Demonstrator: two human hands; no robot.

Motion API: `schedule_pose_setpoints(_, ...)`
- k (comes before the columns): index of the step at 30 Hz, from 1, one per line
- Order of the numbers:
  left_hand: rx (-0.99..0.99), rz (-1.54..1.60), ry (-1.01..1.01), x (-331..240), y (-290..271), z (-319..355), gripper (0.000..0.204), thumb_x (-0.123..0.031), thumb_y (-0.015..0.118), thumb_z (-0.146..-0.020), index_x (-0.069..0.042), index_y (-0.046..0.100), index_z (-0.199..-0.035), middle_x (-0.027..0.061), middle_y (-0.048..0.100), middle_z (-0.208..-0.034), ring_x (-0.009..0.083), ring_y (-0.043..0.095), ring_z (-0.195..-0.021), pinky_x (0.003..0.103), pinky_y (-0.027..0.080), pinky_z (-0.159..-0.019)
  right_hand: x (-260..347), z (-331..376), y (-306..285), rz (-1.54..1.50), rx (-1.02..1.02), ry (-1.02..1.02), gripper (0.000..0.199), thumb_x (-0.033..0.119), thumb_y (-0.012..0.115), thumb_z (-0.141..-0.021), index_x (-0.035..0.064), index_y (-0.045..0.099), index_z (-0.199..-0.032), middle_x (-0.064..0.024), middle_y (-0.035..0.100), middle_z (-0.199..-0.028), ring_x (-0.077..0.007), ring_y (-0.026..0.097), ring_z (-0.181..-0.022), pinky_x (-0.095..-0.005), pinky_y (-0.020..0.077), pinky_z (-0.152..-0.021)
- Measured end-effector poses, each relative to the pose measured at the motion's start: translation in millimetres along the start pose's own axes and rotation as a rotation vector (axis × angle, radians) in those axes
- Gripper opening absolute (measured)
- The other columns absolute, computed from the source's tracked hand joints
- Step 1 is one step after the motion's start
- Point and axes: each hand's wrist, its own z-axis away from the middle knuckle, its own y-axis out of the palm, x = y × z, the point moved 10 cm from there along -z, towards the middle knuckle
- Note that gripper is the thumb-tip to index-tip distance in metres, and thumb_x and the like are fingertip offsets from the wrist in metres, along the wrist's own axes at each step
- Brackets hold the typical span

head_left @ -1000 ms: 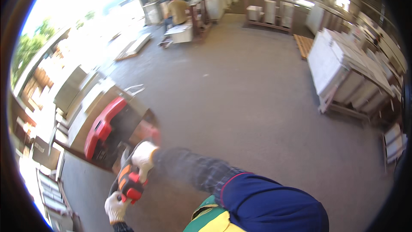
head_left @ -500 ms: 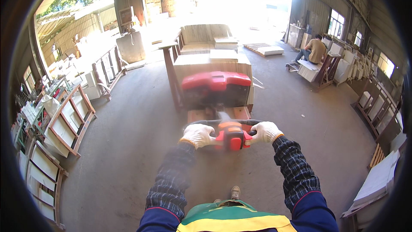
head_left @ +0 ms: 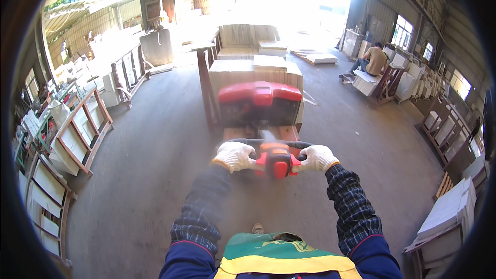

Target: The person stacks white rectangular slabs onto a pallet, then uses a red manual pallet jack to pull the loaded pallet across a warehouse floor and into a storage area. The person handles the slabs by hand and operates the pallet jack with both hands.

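Gripping is shared between both sides here: the left end of the orange-and-red control head [head_left: 279, 161] is held by the left hand [head_left: 233, 156], the right end by the right hand [head_left: 316, 158], both gloved in white. The fingers are curled around the handle; how the thumbs are set cannot be told. The control head is held centrally before the body, with the red-topped truck [head_left: 261, 94] just beyond it and the pale block [head_left: 237, 76] seen past that, a white slab [head_left: 269, 62] lying on top. For good control, equal pressure should be kept on both grips and turns made gently, lest the slab be jolted. The shoe [head_left: 257, 228] is best kept clear of the chassis, and room should be left for the wooden-framed rack [head_left: 85, 130] at left and the seated person [head_left: 374, 59] at right.
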Motion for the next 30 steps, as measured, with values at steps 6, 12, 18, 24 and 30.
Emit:
schedule_pose_setpoints(6, -0.038, 0.047, 0.026, -3.1, -1.1, 40.8, 0.065, -0.076, 0.072, -0.083, -0.019, 0.080, -0.114, 0.0141, 0.078, -0.106, 0.0355, 0.073, -0.105, 0.047, 0.057, -0.093, 24.0, 39.2, 6.1, 0.004, 0.098, 0.034, 0.073, 0.072, 0.077, -0.072, 0.0104, 0.081, -0.112, -0.0175, 0.078, -0.113, -0.0351, 0.073, -0.109, -0.0443, 0.0564, -0.098)
schedule_pose_setpoints(12, -0.073, 0.009, 0.039, -8.5, 3.5, 83.1, 0.059, -0.073, 0.071, -0.084, -0.020, 0.080, -0.107, 0.0120, 0.078, -0.101, 0.0342, 0.073, -0.102, 0.046, 0.057, -0.091, 52.3, 80.4, 10.7, 0.002, 0.076, -0.013, 0.069, 0.072, 0.074, -0.074, 0.0106, 0.082, -0.105, -0.0162, 0.079, -0.106, -0.0339, 0.074, -0.103, -0.0443, 0.0568, -0.092)
schedule_pose_setpoints(18, -0.040, 0.018, 0.035, -14.3, 7.4, 119.5, 0.065, -0.078, 0.070, -0.082, -0.018, 0.080, -0.103, 0.0107, 0.078, -0.098, 0.0332, 0.073, -0.101, 0.045, 0.057, -0.091, 69.3, 118.0, 18.6, -0.007, 0.079, 0.013, 0.070, 0.072, 0.074, -0.075, 0.0104, 0.082, -0.106, -0.0165, 0.079, -0.106, -0.0341, 0.074, -0.103, -0.0444, 0.0567, -0.092)
schedule_pose_setpoints(24, 0.058, 0.044, 0.031, -19.1, 5.2, 154.4, 0.075, -0.080, 0.072, -0.077, -0.017, 0.080, -0.115, 0.0124, 0.078, -0.109, 0.0315, 0.071, -0.112, 0.044, 0.053, -0.098, 88.1, 148.7, 20.7, -0.014, 0.064, 0.043, 0.068, 0.071, 0.076, -0.075, 0.0106, 0.081, -0.106, -0.0170, 0.078, -0.106, -0.0354, 0.073, -0.103, -0.0450, 0.0564, -0.093)
schedule_pose_setpoints(30, 0.030, 0.056, 0.078, -31.1, 10.2, 188.7, 0.076, -0.081, 0.072, -0.076, -0.015, 0.080, -0.113, 0.0131, 0.078, -0.109, 0.0319, 0.072, -0.110, 0.045, 0.054, -0.096, 90.5, 181.6, 34.8, -0.009, 0.056, 0.081, 0.070, 0.073, 0.079, -0.072, 0.0113, 0.080, -0.106, -0.0157, 0.077, -0.103, -0.0351, 0.073, -0.100, -0.0445, 0.0557, -0.090)
